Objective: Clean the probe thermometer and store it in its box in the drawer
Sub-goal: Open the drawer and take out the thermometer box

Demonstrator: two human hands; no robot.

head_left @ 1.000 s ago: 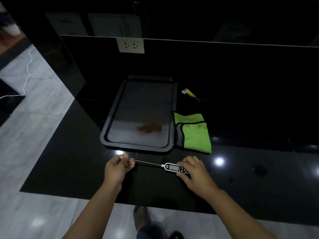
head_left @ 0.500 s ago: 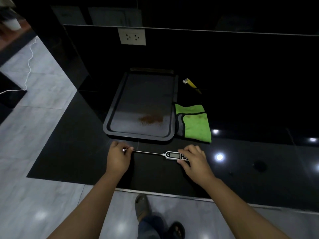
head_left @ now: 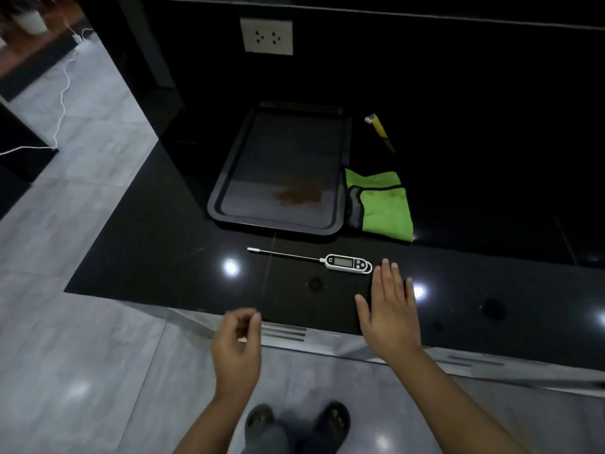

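The probe thermometer [head_left: 347,263] lies flat on the black counter [head_left: 163,257], its white display head to the right and its thin metal probe pointing left, tip capped in white. My right hand [head_left: 391,312] hovers just right of the display head, fingers spread, touching nothing. Over the counter's front edge, my left hand [head_left: 237,342] is loosely curled with nothing visibly in it. A green cloth [head_left: 383,208] lies behind the thermometer. No box or open drawer is in view.
A dark baking tray [head_left: 229,178] with a brown smear sits behind the thermometer, left of the cloth. A yellow-handled tool [head_left: 379,129] lies farther back. A wall socket [head_left: 266,36] is on the backsplash. My feet stand on grey floor tiles.
Both hands have let go of the thermometer, which now rests on the counter. My hands have drawn back toward the front edge, and the view has tilted down.
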